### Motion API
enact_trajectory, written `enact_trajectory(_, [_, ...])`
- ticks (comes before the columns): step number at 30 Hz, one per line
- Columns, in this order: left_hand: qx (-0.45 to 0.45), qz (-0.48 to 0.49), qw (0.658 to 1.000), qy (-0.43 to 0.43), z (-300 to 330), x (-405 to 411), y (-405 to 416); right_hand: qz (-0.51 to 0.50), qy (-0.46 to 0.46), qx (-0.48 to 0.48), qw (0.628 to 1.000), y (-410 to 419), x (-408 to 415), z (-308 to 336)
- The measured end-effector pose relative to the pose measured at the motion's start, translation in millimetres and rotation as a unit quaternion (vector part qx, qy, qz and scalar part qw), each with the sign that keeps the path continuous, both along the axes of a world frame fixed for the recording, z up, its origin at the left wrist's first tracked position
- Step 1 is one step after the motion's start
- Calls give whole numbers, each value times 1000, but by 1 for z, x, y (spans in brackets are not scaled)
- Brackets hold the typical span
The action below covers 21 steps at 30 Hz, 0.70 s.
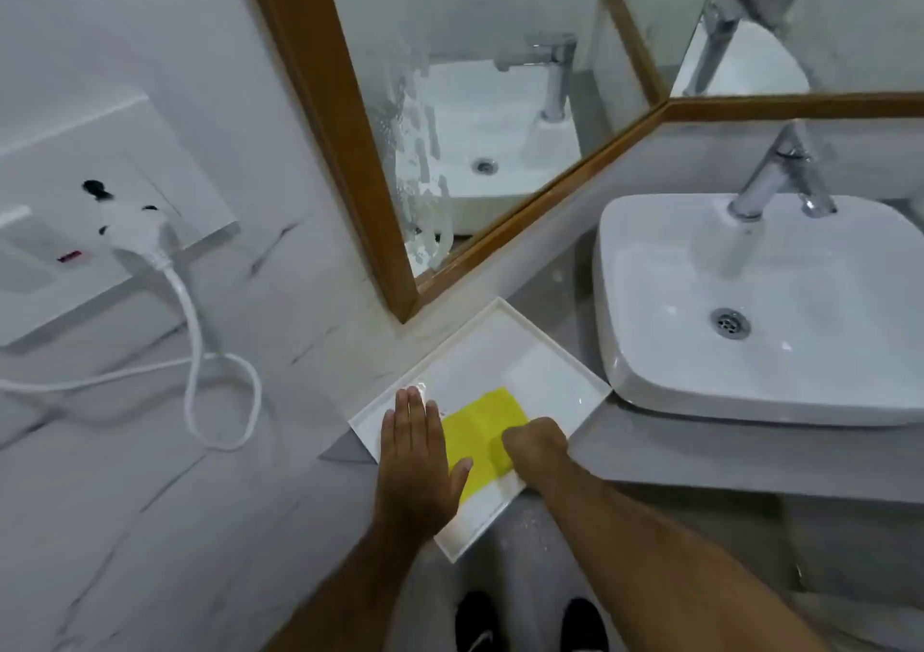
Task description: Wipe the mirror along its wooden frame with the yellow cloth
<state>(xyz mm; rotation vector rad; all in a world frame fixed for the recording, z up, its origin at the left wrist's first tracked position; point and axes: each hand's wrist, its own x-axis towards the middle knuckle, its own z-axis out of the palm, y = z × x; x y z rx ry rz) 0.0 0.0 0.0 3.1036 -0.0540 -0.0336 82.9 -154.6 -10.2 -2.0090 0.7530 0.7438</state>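
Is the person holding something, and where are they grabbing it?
The right hand grips the yellow cloth at its near right corner, in the white tray. The left hand lies flat, holding nothing.

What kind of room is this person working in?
Most likely a bathroom: a white countertop basin with a chrome tap, a wood-framed mirror above it, and marble-look wall tiles.

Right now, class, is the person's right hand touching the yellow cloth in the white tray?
Touching. The head view shows the right hand closed over the near edge of the yellow cloth, which bunches up under its fingers, with no gap between them, inside the white tray.
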Motion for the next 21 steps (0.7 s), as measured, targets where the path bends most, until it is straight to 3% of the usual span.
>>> enact_trajectory(2, [-4, 24, 1000, 17, -3, -2, 6, -71, 33, 72, 994, 7, 2, -9])
enact_trajectory(8, [18, 31, 999, -3, -2, 2, 33, -150, 25, 190, 970, 30, -1, -5])
enact_trajectory(13, [60, 0, 996, -71, 37, 28, 44, -315, 1, 350, 883, 33, 0, 17])
enact_trajectory(16, [83, -34, 990, -110, 73, 48, 38, -322, -31, 379, 867, 11, 7, 29])
enact_trajectory(18, [108, -61, 980, -158, 110, 65, 29, -252, -85, 406, 874, -9, 28, 47])
enact_trajectory(19, [115, -74, 974, -179, 129, 74, 24, -166, -102, 518, 833, -17, 38, 73])
enact_trajectory(20, [124, -87, 968, -200, 151, 83, 19, -55, -137, 652, 744, -23, 50, 105])
enact_trajectory(21, [141, -100, 960, -219, 176, 95, 16, -2, -229, 735, 638, -29, 75, 143])
